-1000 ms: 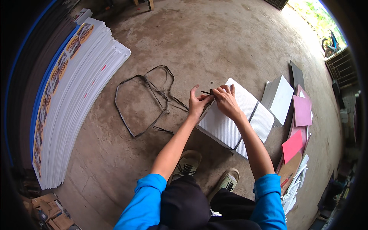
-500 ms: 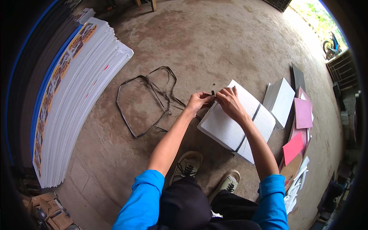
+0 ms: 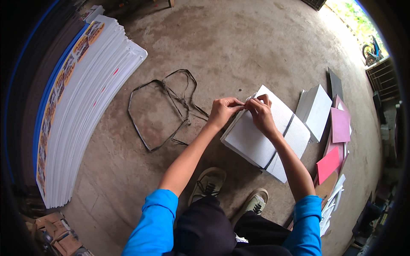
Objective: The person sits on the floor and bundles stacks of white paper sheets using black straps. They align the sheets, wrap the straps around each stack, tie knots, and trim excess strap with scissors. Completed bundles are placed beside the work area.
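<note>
A stack of white ribbed sheets (image 3: 252, 138) lies on the floor in front of me, with a black strap (image 3: 288, 123) wrapped across its right part. My left hand (image 3: 223, 113) is at the stack's far left edge, thumb and fingers pinched. Right beside it, my right hand (image 3: 261, 115) has its fingers curled in a pinch above the top sheet. Both pinch the black strap, though their fingers hide most of it there. Left of my hands a loose tangle of black strap (image 3: 139, 132) lies on the floor, one strand reaching toward my left hand.
A tall pile of white sheets (image 3: 92, 102) stands on the left. A white block of sheets (image 3: 316, 109) sits right of the stack, near a pink sheet (image 3: 341, 123), a red sheet (image 3: 328, 165) and white scraps (image 3: 333, 205). Cardboard pieces (image 3: 57, 232) lie lower left.
My hands have drawn closer together, the left one rising slightly and the right one turning at the wrist. The short black strap end that stuck up between them is now hidden.
</note>
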`<state>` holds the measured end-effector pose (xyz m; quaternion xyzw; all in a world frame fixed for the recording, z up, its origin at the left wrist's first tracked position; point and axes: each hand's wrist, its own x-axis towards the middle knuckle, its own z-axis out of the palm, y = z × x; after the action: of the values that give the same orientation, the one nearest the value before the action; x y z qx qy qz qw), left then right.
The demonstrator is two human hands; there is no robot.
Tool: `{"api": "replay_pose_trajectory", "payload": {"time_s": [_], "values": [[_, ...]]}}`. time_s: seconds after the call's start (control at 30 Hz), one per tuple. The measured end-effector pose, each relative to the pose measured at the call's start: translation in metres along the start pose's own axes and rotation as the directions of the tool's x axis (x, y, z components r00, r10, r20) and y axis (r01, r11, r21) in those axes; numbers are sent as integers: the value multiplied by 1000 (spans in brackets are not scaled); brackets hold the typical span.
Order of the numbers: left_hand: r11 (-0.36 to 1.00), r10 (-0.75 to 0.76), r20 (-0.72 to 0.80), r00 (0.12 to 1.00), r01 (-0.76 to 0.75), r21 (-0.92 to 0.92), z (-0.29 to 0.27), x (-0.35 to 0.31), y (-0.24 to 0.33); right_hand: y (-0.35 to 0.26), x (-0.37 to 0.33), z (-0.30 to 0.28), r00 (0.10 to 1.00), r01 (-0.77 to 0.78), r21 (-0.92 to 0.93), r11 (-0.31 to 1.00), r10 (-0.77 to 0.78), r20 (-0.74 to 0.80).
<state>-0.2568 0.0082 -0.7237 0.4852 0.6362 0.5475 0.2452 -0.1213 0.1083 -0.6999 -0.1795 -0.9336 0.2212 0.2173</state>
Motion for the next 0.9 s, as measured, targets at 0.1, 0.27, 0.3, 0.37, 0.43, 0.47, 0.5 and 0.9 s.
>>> {"api": "replay_pose_trajectory", "payload": {"time_s": [0.1,0.27,0.3,0.37,0.43,0.47,0.5,0.9], "values": [[894,337,-120,934,-278,353,7,-7,2,-3,3,-1,990,-133,46,990,131,44],[992,61,83,995,-69,104,2,0,-4,-5,5,-19,997,65,-213,975,-73,-30],[997,-41,134,990,48,-53,0,2,-8,-7,5,-20,996,75,-255,964,-82,-16],[895,-195,281,940,288,-342,0,7,-16,-9,5,-24,995,93,-349,932,-97,7],[822,-260,321,911,383,-421,2,4,-19,-11,-2,-23,990,89,-405,910,-126,-64],[799,-286,330,900,414,-436,2,4,-19,-13,-3,-25,994,113,-405,907,-107,36],[775,-311,338,888,443,-450,3,4,-19,-15,-2,-26,987,136,-402,906,-88,136],[654,-357,334,873,488,-578,2,9,-21,-15,11,-14,964,244,-404,881,-175,202]]}}
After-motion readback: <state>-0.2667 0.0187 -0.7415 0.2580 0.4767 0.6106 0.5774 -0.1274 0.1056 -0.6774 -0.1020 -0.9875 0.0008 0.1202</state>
